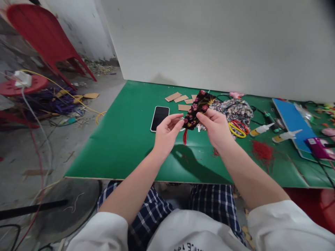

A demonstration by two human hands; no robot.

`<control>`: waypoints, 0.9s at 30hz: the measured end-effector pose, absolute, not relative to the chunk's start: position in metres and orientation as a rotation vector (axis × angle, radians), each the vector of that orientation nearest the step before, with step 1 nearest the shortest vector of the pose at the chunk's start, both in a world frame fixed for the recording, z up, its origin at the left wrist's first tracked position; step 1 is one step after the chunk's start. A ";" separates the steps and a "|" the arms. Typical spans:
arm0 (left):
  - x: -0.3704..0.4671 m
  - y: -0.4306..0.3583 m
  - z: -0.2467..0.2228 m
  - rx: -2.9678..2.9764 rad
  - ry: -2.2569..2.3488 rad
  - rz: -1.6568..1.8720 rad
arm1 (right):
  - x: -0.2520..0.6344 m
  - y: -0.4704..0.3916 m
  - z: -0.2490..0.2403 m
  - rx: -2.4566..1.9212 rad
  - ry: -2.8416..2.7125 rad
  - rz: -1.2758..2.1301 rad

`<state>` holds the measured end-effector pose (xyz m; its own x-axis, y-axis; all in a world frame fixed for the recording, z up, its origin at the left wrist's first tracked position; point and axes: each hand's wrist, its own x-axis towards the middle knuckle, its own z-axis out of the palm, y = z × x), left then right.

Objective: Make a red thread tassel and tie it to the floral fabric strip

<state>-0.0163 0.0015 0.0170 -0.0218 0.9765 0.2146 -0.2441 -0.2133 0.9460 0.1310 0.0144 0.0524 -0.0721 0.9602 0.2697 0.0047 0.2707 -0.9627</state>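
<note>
Both hands hold a black floral cloth piece (200, 104) above the green table (125, 139). My left hand (169, 132) pinches its lower left corner, where something thin and pale shows at the fingertips. My right hand (216, 125) grips the near right edge between thumb and fingers. A red tassel (185, 136) hangs below the cloth near my left fingertips. Behind my right hand lie crumpled floral fabric (238, 109) and scissors with yellow and red handles (238, 134).
A phone (159, 118) lies left of the cloth, cardboard pieces (173, 97) behind it. To the right are two glue bottles (261, 129), red threads (262, 150), a blue board (293, 118) and a purple box (320, 148). A white panel (209, 42) borders the table's back.
</note>
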 end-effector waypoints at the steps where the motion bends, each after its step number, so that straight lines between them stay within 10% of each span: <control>1: -0.015 0.002 0.015 1.149 0.856 1.434 | 0.129 0.016 0.055 -0.961 -1.348 1.062; 27: -0.012 0.014 -0.004 1.411 1.197 1.055 | 0.170 0.031 0.071 -1.228 -1.592 0.280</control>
